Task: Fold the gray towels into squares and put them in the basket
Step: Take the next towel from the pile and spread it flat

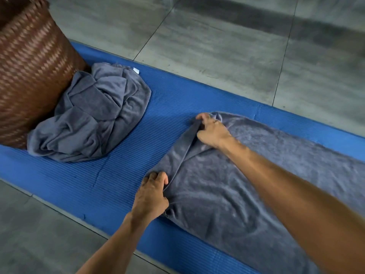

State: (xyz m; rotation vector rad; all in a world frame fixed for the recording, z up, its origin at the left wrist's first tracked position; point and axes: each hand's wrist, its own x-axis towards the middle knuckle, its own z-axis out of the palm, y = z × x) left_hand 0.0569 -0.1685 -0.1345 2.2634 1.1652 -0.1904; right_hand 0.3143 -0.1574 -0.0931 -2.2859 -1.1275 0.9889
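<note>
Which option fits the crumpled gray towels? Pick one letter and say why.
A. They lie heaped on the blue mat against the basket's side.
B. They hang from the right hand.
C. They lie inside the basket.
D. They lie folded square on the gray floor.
A: the crumpled towels sit heaped on the blue mat, pressed against the woven basket, while both hands grip the other, spread towel.

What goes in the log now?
left hand: grips towel corner | right hand: grips far corner | pile: unfolded
</note>
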